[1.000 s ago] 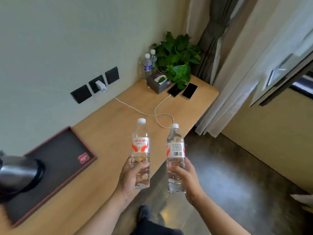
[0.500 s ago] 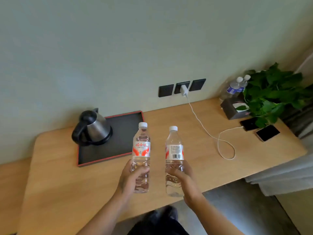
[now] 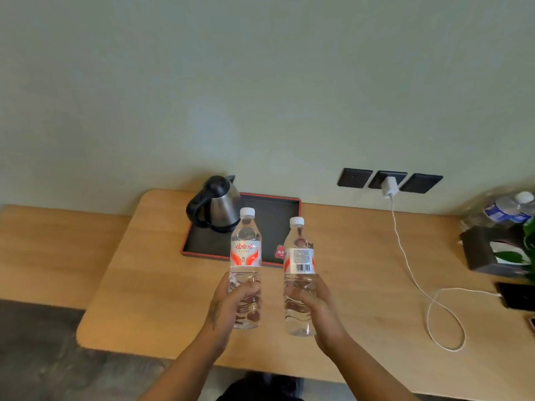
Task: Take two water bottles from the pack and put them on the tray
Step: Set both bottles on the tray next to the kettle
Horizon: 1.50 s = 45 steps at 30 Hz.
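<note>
**Op:** Head view. I have the left hand (image 3: 231, 306) wrapped around the lower half of the left bottle (image 3: 246, 267), fingers curled across its front. The bottle stands upright in the air, white cap up, red-and-white label facing me.

**Obs:** And the other side?

**Op:** The right hand (image 3: 314, 305) is clamped on the right bottle (image 3: 299, 276), again low on the body. This one is upright too, with its barcode turned toward the camera. The two bottles are side by side, apart, not touching.

**Obs:** Where do they sit against the tray?

**Op:** Both are held above the wooden desk (image 3: 150, 299), on the near side of the tray (image 3: 278, 209). In this view their upper halves overlap the tray's near edge; neither rests on it. The tray is black with a red rim, set against the wall.

**Obs:** Anything on it?

**Op:** A steel kettle (image 3: 215, 205) with a black handle stands on its left part. A small red tag shows at the near rim, between the bottles; I cannot read it.

**Obs:** Rest of the desk?

**Op:** A white charger (image 3: 389, 187) is plugged into the middle of three dark wall plates, and its cable (image 3: 405, 256) runs down the desk into a loop at right. At the far right edge are a dark box, green leaves and blurred blue-labelled bottles (image 3: 506, 209).
</note>
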### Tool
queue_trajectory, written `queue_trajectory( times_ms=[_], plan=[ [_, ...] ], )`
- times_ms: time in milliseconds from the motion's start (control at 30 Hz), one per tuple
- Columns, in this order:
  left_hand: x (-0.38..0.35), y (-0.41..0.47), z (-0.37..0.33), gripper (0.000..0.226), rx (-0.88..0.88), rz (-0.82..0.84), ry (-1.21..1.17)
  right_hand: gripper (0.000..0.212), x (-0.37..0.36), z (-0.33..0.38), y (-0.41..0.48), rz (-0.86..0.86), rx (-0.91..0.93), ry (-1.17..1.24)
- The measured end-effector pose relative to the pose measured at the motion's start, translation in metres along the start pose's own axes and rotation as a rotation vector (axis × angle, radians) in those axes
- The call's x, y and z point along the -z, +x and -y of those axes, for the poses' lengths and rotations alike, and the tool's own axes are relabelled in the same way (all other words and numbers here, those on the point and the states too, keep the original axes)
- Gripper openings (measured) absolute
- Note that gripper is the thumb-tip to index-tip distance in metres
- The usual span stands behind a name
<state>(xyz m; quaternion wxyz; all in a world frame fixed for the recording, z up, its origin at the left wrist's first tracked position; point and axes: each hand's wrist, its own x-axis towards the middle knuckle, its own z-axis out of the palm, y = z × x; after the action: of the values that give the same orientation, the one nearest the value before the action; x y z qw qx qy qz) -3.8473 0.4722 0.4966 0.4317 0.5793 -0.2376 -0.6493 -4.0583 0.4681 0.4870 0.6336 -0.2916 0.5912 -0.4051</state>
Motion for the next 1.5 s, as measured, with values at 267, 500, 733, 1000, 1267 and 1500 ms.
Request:
queue_trajectory(
  times_ms=[267,500,733,1000,1267,1500],
  plan=[
    [0.016,0.014,-0.003,0.055,0.026,0.019,-0.026,0.062,-0.017,0.003,0.019,0.03,-0.023,-0.002],
    [0.038,0.048,-0.017,0.049,0.084,0.135,0.053,0.052,-0.043,0.011,0.034,-0.024,-0.022,0.012],
    [0.038,0.094,-0.04,0.047,0.046,0.214,0.188,0.058,-0.056,0.024,0.064,-0.071,0.065,-0.021],
    [0.016,0.171,-0.088,0.063,-0.042,0.295,0.367,0.073,-0.042,0.058,0.144,-0.026,0.107,-0.059],
    [-0.021,0.276,-0.097,0.079,-0.231,0.317,0.585,0.081,-0.034,0.093,0.242,0.048,0.202,-0.077],
    [-0.046,0.342,-0.082,0.08,-0.293,0.229,0.631,0.077,-0.019,0.094,0.31,0.062,0.209,-0.137]
  ],
)
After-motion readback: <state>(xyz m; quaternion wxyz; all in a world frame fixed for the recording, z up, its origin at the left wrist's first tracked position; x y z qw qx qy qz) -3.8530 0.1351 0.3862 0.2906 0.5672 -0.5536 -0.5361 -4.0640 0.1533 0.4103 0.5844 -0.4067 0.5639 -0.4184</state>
